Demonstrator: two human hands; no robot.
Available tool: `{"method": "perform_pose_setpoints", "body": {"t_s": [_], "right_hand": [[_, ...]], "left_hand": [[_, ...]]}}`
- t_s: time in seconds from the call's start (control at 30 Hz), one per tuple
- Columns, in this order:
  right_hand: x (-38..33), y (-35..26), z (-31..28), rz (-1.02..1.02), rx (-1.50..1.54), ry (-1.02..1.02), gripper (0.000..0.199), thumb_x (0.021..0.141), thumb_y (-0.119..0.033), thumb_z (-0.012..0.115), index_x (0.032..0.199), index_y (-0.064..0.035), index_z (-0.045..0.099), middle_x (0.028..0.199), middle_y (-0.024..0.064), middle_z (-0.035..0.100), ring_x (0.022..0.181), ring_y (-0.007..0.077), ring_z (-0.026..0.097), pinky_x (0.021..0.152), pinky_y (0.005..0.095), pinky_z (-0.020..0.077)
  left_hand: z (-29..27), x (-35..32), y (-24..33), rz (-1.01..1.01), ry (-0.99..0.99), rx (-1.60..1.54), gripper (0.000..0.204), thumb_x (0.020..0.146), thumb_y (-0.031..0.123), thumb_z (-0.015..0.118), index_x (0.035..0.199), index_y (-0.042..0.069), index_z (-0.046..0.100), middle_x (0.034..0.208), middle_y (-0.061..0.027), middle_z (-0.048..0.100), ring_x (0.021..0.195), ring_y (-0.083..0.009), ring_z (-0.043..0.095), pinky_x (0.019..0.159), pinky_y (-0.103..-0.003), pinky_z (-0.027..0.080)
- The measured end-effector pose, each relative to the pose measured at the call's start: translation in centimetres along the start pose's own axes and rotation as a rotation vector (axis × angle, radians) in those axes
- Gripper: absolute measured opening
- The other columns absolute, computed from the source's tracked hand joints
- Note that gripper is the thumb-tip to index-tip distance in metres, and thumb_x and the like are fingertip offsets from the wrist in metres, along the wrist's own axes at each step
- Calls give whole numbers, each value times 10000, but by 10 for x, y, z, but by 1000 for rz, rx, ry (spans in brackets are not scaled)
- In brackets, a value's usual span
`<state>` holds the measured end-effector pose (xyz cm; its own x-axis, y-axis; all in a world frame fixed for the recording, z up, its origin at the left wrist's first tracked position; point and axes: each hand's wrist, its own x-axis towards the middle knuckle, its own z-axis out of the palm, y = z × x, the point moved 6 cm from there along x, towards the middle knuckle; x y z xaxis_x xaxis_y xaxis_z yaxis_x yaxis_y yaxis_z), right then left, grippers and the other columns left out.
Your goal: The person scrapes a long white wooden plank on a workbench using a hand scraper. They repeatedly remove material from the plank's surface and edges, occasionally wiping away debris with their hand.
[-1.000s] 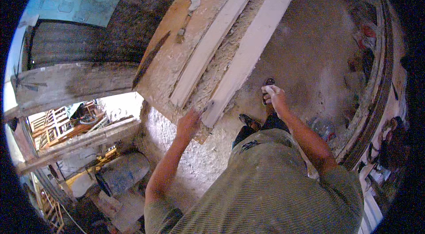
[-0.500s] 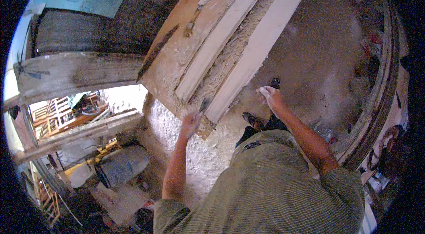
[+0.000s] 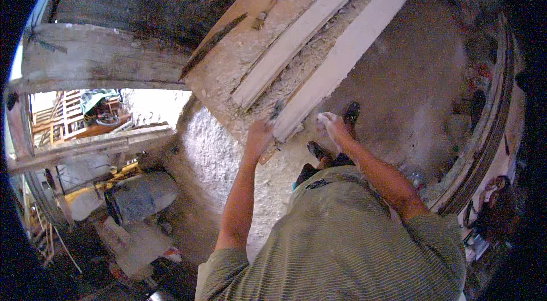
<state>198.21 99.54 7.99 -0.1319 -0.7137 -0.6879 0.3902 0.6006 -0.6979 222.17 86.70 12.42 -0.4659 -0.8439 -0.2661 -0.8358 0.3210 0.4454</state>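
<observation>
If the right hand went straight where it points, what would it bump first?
Probably the nearer white strip, just ahead of the right hand, though depth is unclear and it might pass above.

Support: a tan, plywood-like board (image 3: pixel 225 70), set diagonally, its surface marked by whitish smears. Two long pale strips are laid lengthwise on it, roughly parallel: the left strip (image 3: pixel 310 33) and the wider-looking right strip (image 3: pixel 356 50), by which the board's right side is covered. The channel between them is filled with rough, crumbly grey-beige material (image 3: pixel 327 44). Left of both, a flat brush (image 3: pixel 259 20) is seen lying, its bristle end pointed toward the near edge.
</observation>
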Motion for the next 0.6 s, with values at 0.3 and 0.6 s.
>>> {"method": "perform_pose_setpoints", "body": {"t_s": [0.3,0.6], "right_hand": [[9,56,18,113,410,-36,322,967,-303,537,1124,-27,594,1043,95,641,903,244,628,760,378,505],[20,67,50,147,568,-35,374,976,-343,493,1154,-17,537,1153,165,594,1090,316,590,933,436,486]], "left_hand": [[8,-107,9,-397,-180,-689,304,949,299,604,1107,40,623,661,-20,512,547,-113,485,514,-301,427],[18,-109,13,-31,-42,-218,305,906,242,581,1075,-8,630,1046,-267,626,1007,-457,577,863,-490,462]]}}
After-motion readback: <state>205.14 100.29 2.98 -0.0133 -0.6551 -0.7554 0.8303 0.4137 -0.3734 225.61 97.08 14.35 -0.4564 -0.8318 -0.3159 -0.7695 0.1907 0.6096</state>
